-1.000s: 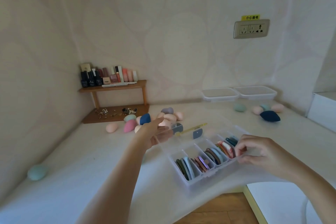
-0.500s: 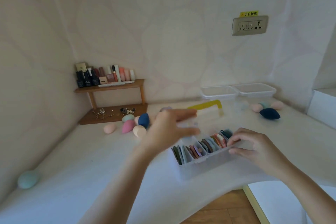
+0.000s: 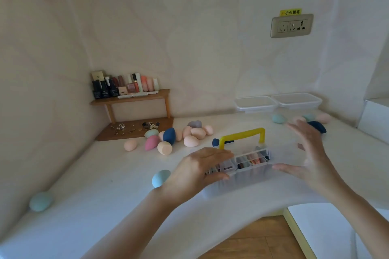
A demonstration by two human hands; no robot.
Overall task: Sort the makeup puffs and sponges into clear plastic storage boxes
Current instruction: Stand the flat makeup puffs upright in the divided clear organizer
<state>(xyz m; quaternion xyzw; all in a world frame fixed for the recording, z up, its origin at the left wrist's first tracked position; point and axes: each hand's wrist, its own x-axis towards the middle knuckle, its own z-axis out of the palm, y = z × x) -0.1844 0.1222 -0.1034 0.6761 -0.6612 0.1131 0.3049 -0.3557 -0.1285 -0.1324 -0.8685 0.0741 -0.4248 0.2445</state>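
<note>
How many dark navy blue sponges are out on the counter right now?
3. One navy sponge stands in the left pile, one lies behind the yellow handle, one sits behind the right hand. Others may be hidden.

The worktop point(image 3: 90, 202) lies bare across its near left, broken only by one blue sponge point(image 3: 160, 177) just left of the box point(image 3: 248, 172) and another point(image 3: 41, 201) against the left wall. Behind the box, a sponge heap point(image 3: 181, 136) crowds the way to the shelf point(image 3: 134, 130). At the back right, two tubs point(image 3: 277, 102) line the wall, with loose sponges point(image 3: 303, 120) before them. Both hands flank the box, and its yellow handle point(image 3: 242, 135) stands upright over it.
</note>
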